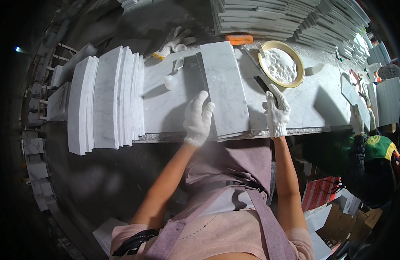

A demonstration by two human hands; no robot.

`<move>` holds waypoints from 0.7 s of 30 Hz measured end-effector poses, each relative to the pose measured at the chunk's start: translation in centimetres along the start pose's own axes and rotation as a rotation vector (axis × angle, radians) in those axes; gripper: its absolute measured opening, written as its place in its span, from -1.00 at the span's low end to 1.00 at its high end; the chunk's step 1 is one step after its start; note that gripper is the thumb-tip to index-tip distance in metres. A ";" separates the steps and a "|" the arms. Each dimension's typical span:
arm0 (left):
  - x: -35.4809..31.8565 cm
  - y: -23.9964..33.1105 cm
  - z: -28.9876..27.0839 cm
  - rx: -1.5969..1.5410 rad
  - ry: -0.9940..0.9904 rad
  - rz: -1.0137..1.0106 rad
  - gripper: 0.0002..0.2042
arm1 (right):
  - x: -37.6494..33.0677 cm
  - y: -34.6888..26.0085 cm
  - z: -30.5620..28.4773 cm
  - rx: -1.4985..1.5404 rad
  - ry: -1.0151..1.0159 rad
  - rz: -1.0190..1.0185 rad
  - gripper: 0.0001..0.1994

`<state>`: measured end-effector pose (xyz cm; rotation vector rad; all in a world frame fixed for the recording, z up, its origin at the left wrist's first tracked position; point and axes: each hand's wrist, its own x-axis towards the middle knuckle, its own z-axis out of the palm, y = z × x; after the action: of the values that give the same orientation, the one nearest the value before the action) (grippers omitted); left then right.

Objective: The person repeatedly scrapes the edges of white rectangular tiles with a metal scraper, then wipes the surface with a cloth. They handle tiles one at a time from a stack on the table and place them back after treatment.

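Observation:
A rectangular grey-veined white marble tile (227, 86) lies in front of me, on top of at least one other tile, its near end at the table edge. My left hand (197, 118), in a white knit glove, is beside the tile's left edge with thumb and fingers apart, holding nothing; I cannot tell if it touches the tile. To the right of the tile, my gloved right hand (277, 113) is closed round a narrow, dark, flat tool (261, 84) that points away to the far left. Its other end is hidden in the hand.
A yellow-rimmed bowl (301, 77) of white paste stands behind my right hand. Upright tiles (106, 97) line the left. An orange block (239, 39), loose gloves (174, 42) and a small translucent scoop (170, 81) lie farther back. At right, a co-worker's gloved hands (357, 120) hold a tile.

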<state>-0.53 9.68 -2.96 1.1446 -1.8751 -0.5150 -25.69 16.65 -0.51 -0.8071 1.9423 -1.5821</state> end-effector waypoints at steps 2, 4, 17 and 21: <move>0.9 -0.3 0.4 -0.036 -0.020 -0.005 -0.57 | 0.3 2.5 -0.1 -0.110 0.076 -0.286 -0.71; 1.8 -0.5 0.6 -0.056 -0.056 -0.084 -0.53 | 0.0 4.5 -0.2 -0.217 0.134 -0.437 -0.70; 8.1 -1.5 2.4 -0.070 -0.098 -0.222 -0.49 | -0.7 4.6 -0.2 -0.285 0.151 -0.442 -0.69; 6.6 -1.1 1.8 0.127 -0.126 -0.096 -0.46 | -0.6 4.8 -0.3 -0.277 0.145 -0.431 -0.66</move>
<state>-2.90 3.26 -1.70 1.3176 -1.9915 -0.5384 -26.06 17.98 -5.13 -1.3314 2.2338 -1.6626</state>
